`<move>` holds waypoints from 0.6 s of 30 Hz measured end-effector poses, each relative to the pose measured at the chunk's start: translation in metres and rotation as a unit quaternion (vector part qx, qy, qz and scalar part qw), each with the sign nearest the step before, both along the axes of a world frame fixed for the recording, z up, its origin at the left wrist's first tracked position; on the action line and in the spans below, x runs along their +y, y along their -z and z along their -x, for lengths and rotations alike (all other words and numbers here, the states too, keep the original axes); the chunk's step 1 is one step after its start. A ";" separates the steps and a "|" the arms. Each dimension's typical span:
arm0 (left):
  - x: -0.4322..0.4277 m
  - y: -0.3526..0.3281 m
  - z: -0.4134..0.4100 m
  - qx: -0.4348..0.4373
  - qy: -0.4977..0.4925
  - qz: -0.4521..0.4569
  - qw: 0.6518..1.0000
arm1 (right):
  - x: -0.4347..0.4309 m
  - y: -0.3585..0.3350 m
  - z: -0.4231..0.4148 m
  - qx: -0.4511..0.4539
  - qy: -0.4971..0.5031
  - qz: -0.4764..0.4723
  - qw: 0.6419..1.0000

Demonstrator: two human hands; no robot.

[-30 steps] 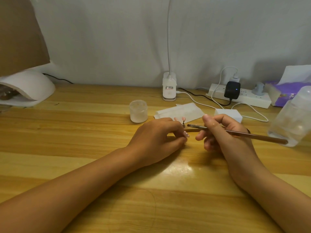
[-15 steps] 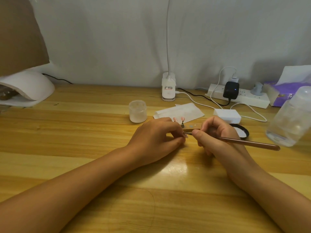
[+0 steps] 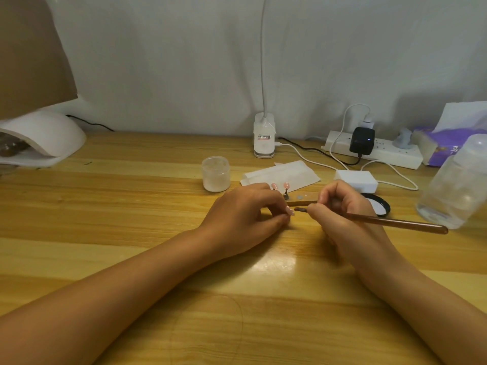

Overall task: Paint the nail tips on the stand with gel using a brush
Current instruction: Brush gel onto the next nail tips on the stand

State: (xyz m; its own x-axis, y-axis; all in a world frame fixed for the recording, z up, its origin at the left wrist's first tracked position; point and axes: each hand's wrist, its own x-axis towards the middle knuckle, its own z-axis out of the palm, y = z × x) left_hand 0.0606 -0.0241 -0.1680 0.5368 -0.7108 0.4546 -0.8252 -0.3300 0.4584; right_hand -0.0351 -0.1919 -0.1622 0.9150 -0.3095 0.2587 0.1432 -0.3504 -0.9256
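The left hand (image 3: 245, 217) pinches a small pink nail tip (image 3: 369, 212) just above the wooden desk (image 3: 131, 233); the right hand (image 3: 340, 214) grips a slim brown brush (image 3: 395, 222) near its bristles. 2 pink tips (image 3: 280, 186) stand behind. The tip is probably light, stiff and slippery, best held by its edges.

The right hand (image 3: 342, 206) is coming down and in toward the left hand (image 3: 245, 214), carrying the brush (image 3: 395, 221) lower than a second ago. The brush tip is now lying just beside the nail tip (image 3: 369, 211) pinched in the left fingers, no longer raised above it. As the right hand is lowering, the black lid (image 3: 379, 204) behind it is showing.
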 end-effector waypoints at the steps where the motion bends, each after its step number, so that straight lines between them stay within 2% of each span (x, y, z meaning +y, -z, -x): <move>1: 0.000 0.000 0.000 0.001 0.000 0.002 1.000 | 0.000 -0.001 0.000 0.000 -0.003 -0.010 1.000; 12: -0.001 0.001 -0.001 -0.011 -0.002 0.002 1.000 | 0.004 -0.002 0.001 0.014 -0.016 0.055 0.998; 18: -0.001 0.001 -0.002 0.001 0.001 0.008 1.000 | 0.001 -0.002 0.001 -0.003 -0.002 -0.009 1.000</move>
